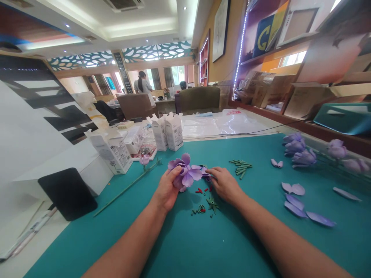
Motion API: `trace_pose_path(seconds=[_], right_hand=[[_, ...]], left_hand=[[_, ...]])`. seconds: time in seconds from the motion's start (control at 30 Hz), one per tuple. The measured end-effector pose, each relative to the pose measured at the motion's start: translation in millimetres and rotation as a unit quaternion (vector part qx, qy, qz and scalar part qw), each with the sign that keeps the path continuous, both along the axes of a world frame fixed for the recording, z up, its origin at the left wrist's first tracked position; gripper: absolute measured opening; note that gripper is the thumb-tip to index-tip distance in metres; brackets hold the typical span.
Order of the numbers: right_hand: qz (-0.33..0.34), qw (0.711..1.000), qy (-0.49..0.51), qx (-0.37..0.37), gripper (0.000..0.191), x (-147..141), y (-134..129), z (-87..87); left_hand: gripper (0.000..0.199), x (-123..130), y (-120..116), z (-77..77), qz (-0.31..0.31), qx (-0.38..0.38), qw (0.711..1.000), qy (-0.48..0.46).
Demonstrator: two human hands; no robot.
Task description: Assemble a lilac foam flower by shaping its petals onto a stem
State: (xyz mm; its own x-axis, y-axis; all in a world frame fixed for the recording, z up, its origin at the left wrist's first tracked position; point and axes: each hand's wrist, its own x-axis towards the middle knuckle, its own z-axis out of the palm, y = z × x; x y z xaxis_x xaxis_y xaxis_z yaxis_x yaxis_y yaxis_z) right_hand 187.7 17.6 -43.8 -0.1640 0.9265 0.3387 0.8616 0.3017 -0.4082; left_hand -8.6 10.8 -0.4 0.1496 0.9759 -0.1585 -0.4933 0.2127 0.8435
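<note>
A purple artificial flower (189, 173) with spread petals is gripped in my left hand (168, 187), the thumb lying over its near side. Close beside it on the right, my right hand (225, 183) has its fingers closed at a small purple petal piece (204, 172); how far the fingertips wrap it is partly hidden. Below the hands on the mat lie small red pieces (198, 190), a green star-shaped leaf piece (212, 204) and a small green ring (201, 209). Short green stem pieces (241, 166) form a pile beyond my right hand.
A long green stem with a pink bud (127, 188) lies left on the green mat (185, 247). Open white boxes (174, 133) stand behind, and a black tablet-like panel (67, 194) leans at left. Loose purple petals (295, 204) and assembled flowers (303, 154) lie right. A person (142, 83) stands far back.
</note>
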Motion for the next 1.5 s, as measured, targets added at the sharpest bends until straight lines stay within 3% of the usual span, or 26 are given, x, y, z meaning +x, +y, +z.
trace_pose_path(seconds=[0.17, 0.3, 0.57, 0.9, 1.0, 1.13, 1.33, 1.5], right_hand=[[0.023, 0.996, -0.09, 0.017, 0.041, -8.3, 1.2, -10.3], [0.024, 0.99, -0.138, -0.009, 0.033, -10.3, -0.9, -8.1], [0.015, 0.99, -0.141, -0.021, 0.027, -9.7, -5.2, 0.2], [0.048, 0.995, 0.074, -0.055, 0.015, -8.8, -5.5, 6.8], [0.026, 0.987, 0.141, -0.068, 0.017, -10.8, -9.3, 12.9], [-0.005, 0.966, 0.239, -0.095, 0.021, -13.3, -14.8, 19.8], [0.049, 0.947, 0.309, -0.079, 0.018, -16.6, -16.2, 21.6], [0.046, 0.904, 0.395, -0.157, 0.031, -19.0, -14.5, 23.8]], left_hand=[[0.027, 2.6, -0.7, -3.6, 0.007, 0.011, 1.0, 0.005], [0.031, 2.9, -0.7, -6.6, -0.004, 0.014, 1.0, 0.015], [0.029, 2.0, -0.8, -7.9, -0.005, 0.01, 1.0, 0.017], [0.03, 1.8, -2.5, -4.0, -0.002, 0.002, 1.0, 0.019], [0.031, 1.7, -2.4, -3.2, -0.001, 0.002, 1.0, 0.016], [0.032, 1.8, -1.9, -4.0, -0.003, -0.001, 1.0, 0.016], [0.033, 1.8, -2.5, -4.7, -0.009, 0.003, 1.0, 0.021], [0.028, 1.9, -3.3, -2.8, -0.013, 0.005, 1.0, 0.008]])
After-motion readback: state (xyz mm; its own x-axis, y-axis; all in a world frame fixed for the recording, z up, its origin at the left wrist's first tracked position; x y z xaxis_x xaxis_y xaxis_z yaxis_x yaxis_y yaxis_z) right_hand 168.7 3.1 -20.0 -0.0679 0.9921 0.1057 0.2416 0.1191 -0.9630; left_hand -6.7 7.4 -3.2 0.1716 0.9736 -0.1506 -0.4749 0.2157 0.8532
